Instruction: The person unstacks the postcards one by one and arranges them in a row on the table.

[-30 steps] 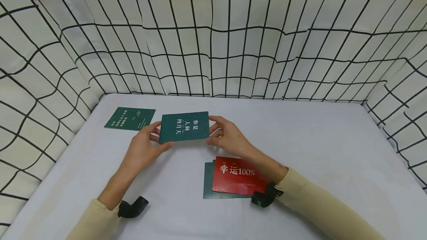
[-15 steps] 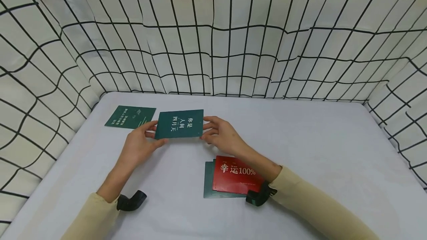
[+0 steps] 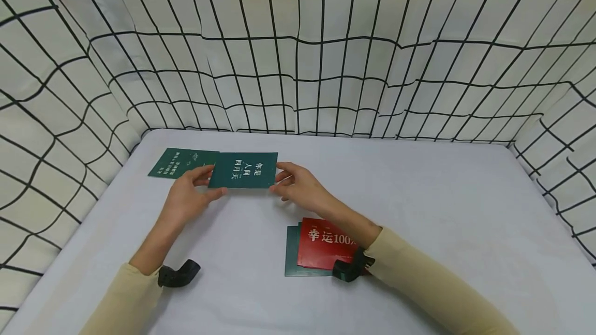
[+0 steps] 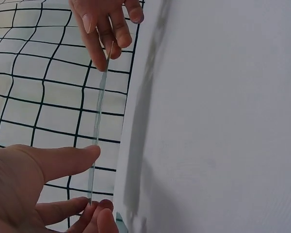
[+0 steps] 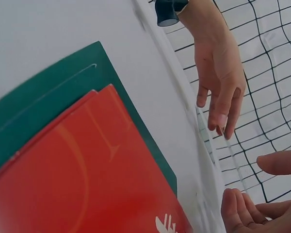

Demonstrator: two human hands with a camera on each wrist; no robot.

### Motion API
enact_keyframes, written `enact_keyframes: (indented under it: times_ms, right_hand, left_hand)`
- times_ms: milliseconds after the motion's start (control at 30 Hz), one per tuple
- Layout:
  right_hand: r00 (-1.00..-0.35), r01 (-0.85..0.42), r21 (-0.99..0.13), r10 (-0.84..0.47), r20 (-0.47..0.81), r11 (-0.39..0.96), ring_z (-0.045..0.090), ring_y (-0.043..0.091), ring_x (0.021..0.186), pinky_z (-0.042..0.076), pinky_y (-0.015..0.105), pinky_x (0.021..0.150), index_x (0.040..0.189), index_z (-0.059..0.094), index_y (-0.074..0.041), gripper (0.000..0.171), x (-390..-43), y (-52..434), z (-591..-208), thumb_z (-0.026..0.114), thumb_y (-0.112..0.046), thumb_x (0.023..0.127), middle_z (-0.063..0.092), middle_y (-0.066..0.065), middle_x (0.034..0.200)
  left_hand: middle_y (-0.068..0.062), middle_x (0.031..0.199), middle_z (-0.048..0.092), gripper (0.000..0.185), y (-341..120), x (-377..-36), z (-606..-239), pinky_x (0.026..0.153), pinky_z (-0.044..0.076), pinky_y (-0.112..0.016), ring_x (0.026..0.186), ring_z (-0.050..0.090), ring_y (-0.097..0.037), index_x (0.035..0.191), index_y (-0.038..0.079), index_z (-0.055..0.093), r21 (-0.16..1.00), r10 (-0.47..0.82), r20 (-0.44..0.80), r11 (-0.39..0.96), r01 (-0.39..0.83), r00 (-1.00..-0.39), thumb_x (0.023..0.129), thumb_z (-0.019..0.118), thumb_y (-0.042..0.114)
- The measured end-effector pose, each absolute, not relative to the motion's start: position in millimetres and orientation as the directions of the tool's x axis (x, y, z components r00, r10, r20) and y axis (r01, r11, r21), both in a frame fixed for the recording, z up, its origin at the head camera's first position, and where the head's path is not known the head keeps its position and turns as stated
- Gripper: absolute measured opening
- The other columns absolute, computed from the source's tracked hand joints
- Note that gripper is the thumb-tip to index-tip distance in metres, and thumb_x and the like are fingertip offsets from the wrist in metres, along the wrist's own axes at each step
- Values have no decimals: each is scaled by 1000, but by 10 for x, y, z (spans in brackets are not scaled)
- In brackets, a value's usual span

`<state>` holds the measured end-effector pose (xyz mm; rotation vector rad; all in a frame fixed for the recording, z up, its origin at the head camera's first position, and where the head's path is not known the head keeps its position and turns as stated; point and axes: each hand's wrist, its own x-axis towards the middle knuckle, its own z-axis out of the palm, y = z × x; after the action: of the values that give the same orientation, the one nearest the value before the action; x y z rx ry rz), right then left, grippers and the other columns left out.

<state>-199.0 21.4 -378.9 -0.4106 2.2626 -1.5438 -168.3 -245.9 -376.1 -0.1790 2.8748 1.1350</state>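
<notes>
A dark green card (image 3: pixel 243 170) with white printed characters is held above the white table, between both hands. My left hand (image 3: pixel 184 195) pinches its left edge, thumb at the near corner and fingers behind. At the opposite edge my right hand (image 3: pixel 302 186) holds it between thumb and fingers. The left wrist view shows this card (image 4: pixel 98 116) nearly edge-on. Behind the left hand lies another green card (image 3: pixel 173 164), its right end partly covered by the held one.
Near the right forearm, red cards (image 3: pixel 318 255) lie on green ones (image 3: pixel 292 260), partly hidden by the black wrist camera (image 3: pixel 350 268). A black grid net (image 3: pixel 307 61) over white cloth borders the white table (image 3: pixel 433 185) at the back and sides.
Both hands have carried the held card left and slightly back, until it overlaps the view of the left green card. The red and green stack has stayed put.
</notes>
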Motion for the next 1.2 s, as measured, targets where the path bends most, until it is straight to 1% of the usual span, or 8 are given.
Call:
enact_keyframes:
  times_ms: [133,300,467,567,767,867,1033,1200]
  right_hand:
    - [-887,7,-931,-428,-175,366,73,26,99,62,33,84,159,42,-9,68,-2017,182,-3809,71,-19,98,63,12,130]
    - [-883,9,-930,-434,-180,367,71,22,99,61,31,84,158,42,-7,69,-2069,161,-3840,71,-20,98,62,13,133]
    - [-878,18,-923,-436,-199,384,71,21,96,60,29,85,158,42,-6,68,-2115,150,-3854,71,-21,98,61,13,136]
    - [-875,27,-922,-438,-208,385,71,21,98,60,30,88,158,42,-5,66,-2128,147,-3858,68,-19,99,61,14,136]
    - [-873,33,-919,-436,-218,394,71,20,100,61,29,89,157,43,-2,62,-2157,145,-3876,65,-17,101,62,13,133]
    - [-873,28,-918,-438,-215,395,70,20,100,61,28,88,155,45,-1,61,-2190,135,-3884,66,-18,101,63,13,130]
    - [-877,22,-926,-438,-199,378,70,19,99,61,27,84,154,47,1,59,-2268,108,-3924,66,-17,101,65,13,124]
    - [-883,37,-936,-427,-194,349,71,20,101,62,27,83,152,48,3,57,-2316,84,-3931,65,-12,100,68,14,124]
  left_hand:
    - [-29,151,51,78,-2497,-1709,-3764,77,53,-26,135,52,-42,158,2,40,696,-79,-90,708,-120,-993,93,78,23]
    - [-31,145,52,77,-2518,-1728,-3781,76,52,-25,131,51,-43,159,2,39,697,-72,-123,704,-138,-990,96,75,25]
    - [-31,145,51,77,-2533,-1733,-3803,75,53,-25,128,51,-43,160,-1,36,702,-56,-152,697,-148,-987,98,72,26]
    - [-29,146,51,75,-2526,-1747,-3816,78,54,-28,129,51,-42,159,-1,36,688,-56,-156,710,-150,-986,99,71,27]
    - [-29,149,51,72,-2498,-1802,-3838,92,54,-43,134,50,-43,158,-3,38,654,-56,-140,744,-135,-989,100,69,27]
    - [-30,148,51,72,-2497,-1818,-3841,91,54,-45,133,51,-43,157,-4,38,649,-60,-134,749,-133,-989,100,69,26]
    - [-31,147,52,70,-2509,-1828,-3856,86,55,-43,130,53,-44,156,-6,40,635,-59,-107,764,-114,-992,100,69,25]
    - [-31,147,53,68,-2512,-1836,-3870,87,56,-43,129,54,-44,155,-7,41,632,-56,-77,770,-92,-995,100,68,23]
